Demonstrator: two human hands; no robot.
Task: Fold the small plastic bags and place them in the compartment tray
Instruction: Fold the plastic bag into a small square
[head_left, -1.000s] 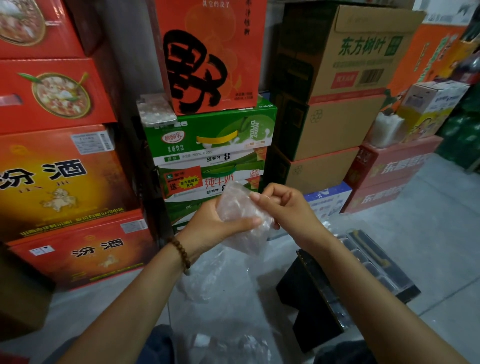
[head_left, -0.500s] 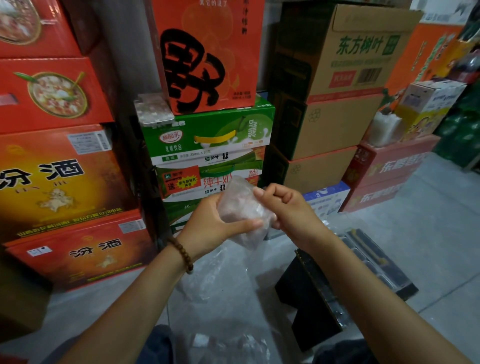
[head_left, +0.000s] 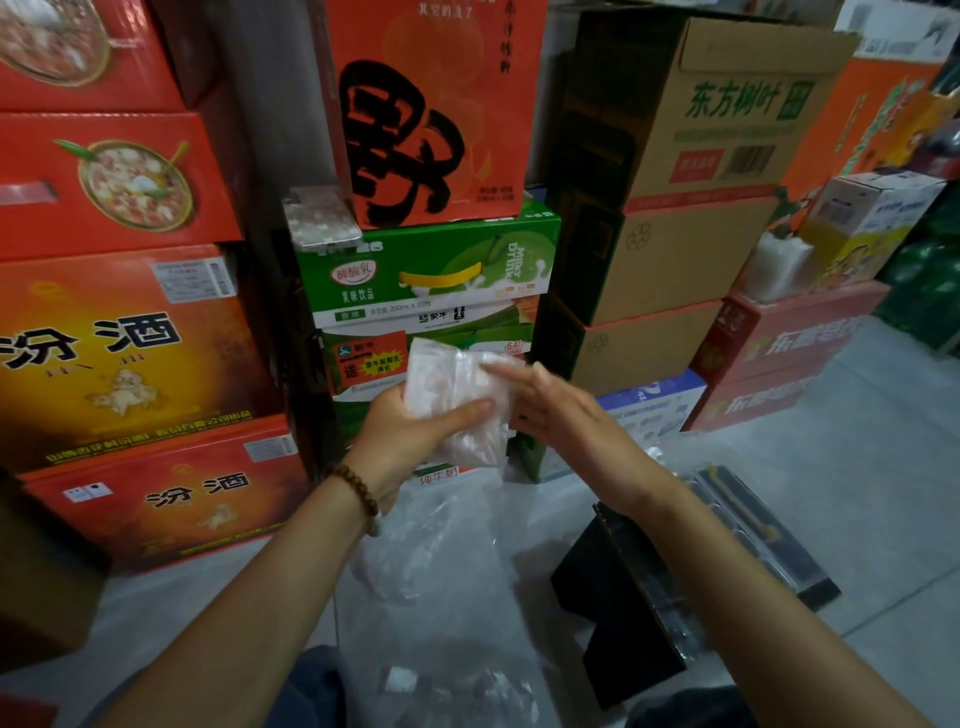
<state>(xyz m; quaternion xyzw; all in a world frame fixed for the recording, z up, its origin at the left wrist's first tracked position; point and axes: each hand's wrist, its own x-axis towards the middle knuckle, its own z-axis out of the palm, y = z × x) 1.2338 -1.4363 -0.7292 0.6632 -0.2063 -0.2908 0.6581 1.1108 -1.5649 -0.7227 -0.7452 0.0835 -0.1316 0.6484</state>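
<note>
Mid-fold here, by the look of it. The left hand (head_left: 410, 441) grips the small plastic bag (head_left: 447, 384) up in front of the chest. Its thumb lies flat across the front face and the other fingers are hidden behind, so the film is pinched between them. The right hand (head_left: 561, 415) meets the bag from the other side with its fingers stretched out fairly straight. Its fingertips (head_left: 501, 370) touch the bag's upper edge, above and just beyond the tip of the left thumb. They're blurred, so I can't say whether they press or only brush, but they aren't curled round anything.

Now the material. It's thin clear film, crinkled, and I'd judge it next to weightless, limp and a bit slick. It won't break, but it will likely spring open the moment a crease is let go. So the place to hold it is right on the fold, between the thumb pad and the fingers behind, with a broad flat pinch and not a fingertip nip. The straight right fingers suit smoothing a flap down against that thumb.

The compartment tray (head_left: 769, 540) sits low, past the right wrist and well apart from both sets of fingers, perched on a black box (head_left: 623, 597). Getting the bag there likely means carrying it with the crease pinched. Under the left wrist lies a heap of loose bags (head_left: 436, 551), presumably the ones waiting their turn.
</note>
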